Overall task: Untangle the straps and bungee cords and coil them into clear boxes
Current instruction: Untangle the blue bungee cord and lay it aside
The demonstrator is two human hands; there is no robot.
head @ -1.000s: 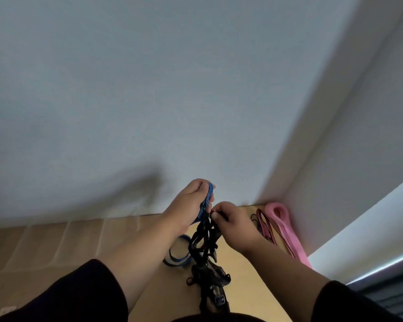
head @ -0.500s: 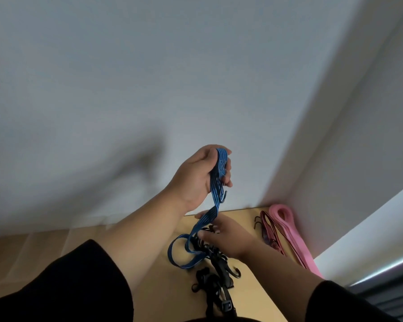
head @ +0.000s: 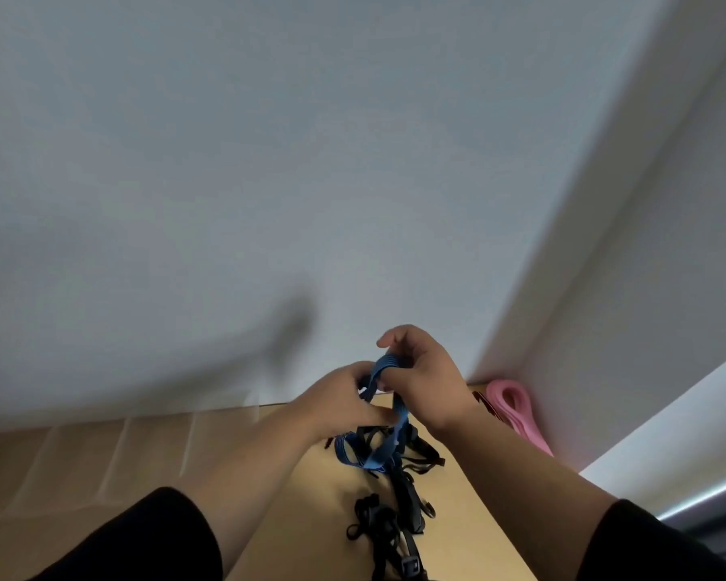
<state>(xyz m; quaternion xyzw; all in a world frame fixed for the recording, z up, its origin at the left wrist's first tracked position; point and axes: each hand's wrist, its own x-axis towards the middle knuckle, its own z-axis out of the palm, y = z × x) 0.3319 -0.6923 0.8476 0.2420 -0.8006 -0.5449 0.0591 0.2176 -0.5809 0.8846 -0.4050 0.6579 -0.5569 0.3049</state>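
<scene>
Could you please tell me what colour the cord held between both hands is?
Blue with darker stripes, the bungee cord; head view shows it best.

— Is there any writing to read here, a label, a brand, a number?

— None. The blue bungee cord (head: 388, 373) bears only pale stripes, no lettering.

— And the black straps (head: 399, 509) on the table?

— Their buckles are too small and blurred to show any mark. The pink strap (head: 516, 406) is plain, and so is the wall (head: 269, 161).
</scene>
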